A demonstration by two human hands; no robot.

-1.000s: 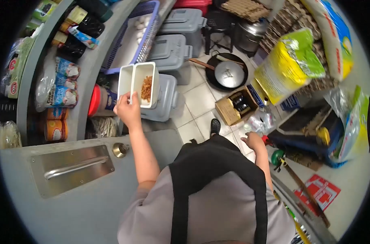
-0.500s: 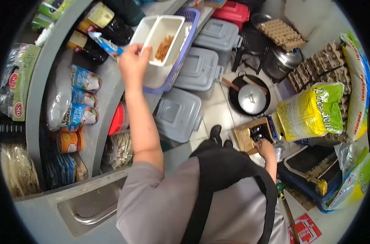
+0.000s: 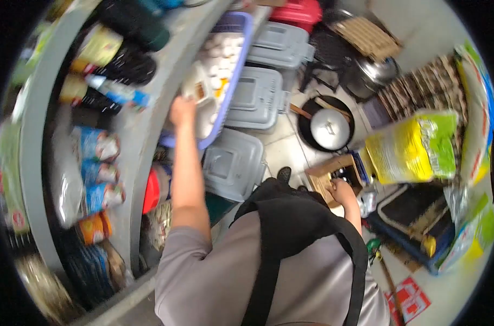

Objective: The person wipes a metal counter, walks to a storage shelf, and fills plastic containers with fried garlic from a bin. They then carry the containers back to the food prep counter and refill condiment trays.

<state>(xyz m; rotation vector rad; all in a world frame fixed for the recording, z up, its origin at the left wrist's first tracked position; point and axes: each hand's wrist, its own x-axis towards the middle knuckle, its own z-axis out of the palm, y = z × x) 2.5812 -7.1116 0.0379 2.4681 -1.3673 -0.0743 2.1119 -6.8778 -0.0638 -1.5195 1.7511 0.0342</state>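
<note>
My left hand [image 3: 183, 111] is closed on the near edge of a white plastic container [image 3: 204, 93] with something brown in it. The container is inside or just above a purple basket [image 3: 223, 117] on the shelf. Rows of white, egg-like round things [image 3: 223, 48] fill the basket's far part, with an orange patch near the container. Over by my lap, my right hand [image 3: 342, 193] has its fingers curled together beside a wooden box [image 3: 317, 179] holding dark items. Whatever those fingers may hold is hidden.
Grey lidded bins [image 3: 252, 95] line the shelf's side. On the tiled floor stands a black wok [image 3: 306, 127] with a metal lid [image 3: 329, 129]. A yellow-green sack [image 3: 407, 146] and stacked egg trays [image 3: 420, 89] are at right. Cans [image 3: 103, 171] and bottles [image 3: 103, 51] crowd the left shelf.
My left hand has lowered the white container toward the basket, uncovering the white round things behind it. The view has shifted slightly. My right hand stays by the wooden box.
</note>
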